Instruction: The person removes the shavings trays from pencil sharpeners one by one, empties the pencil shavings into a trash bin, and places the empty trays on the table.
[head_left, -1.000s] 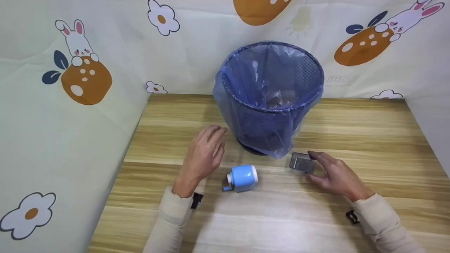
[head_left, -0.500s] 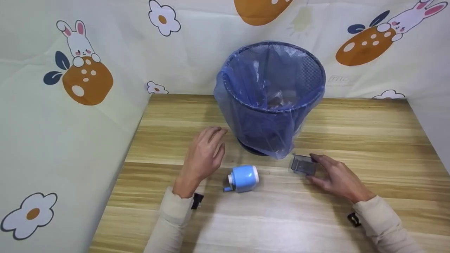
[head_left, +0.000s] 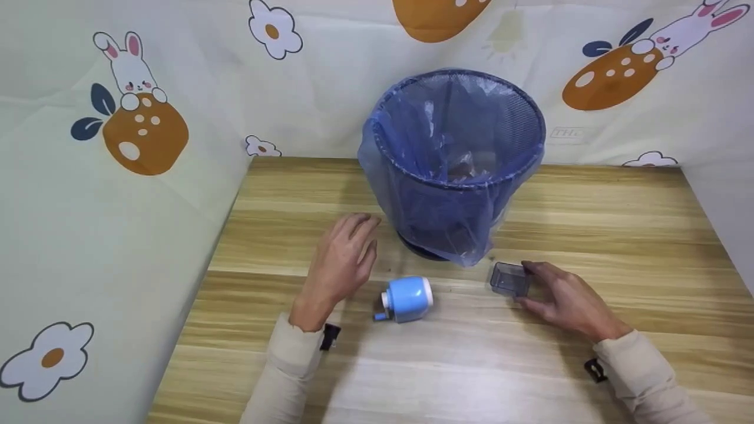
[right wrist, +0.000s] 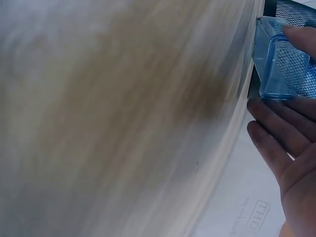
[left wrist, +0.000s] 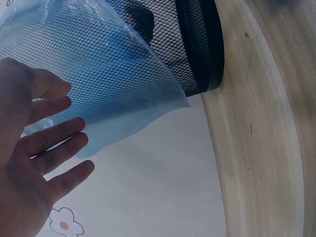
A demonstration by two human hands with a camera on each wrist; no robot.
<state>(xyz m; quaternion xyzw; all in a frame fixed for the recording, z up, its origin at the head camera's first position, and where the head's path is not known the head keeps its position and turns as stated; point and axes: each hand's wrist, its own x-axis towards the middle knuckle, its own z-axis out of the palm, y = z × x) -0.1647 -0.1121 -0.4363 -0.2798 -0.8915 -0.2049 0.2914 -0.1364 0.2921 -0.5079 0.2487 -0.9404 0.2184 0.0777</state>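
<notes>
My right hand point(head_left: 568, 300) pinches a small clear box point(head_left: 510, 280), like a sharpener's shavings drawer, between thumb and fingers. The box sits low over the table with its open side up. In the right wrist view the box point(right wrist: 276, 61) looks bluish, with thumb above and fingertips below. A blue pencil sharpener point(head_left: 407, 299) with a white end and a small crank lies on its side between the hands. My left hand point(head_left: 341, 256) hovers left of it with loosely bent fingers and holds nothing. The left wrist view shows that hand point(left wrist: 34, 148) before the bin's bag.
A mesh waste bin point(head_left: 453, 186) lined with a translucent blue bag point(head_left: 436, 212) stands behind the hands, its mouth facing up. The wood-grain table point(head_left: 283, 235) meets printed cloth walls point(head_left: 318, 106) at the back and sides. Small dark specks dot the wood.
My right hand has shifted slightly toward me with the clear box, which has turned so more of its inside shows. The left hand and the sharpener have stayed in place.
</notes>
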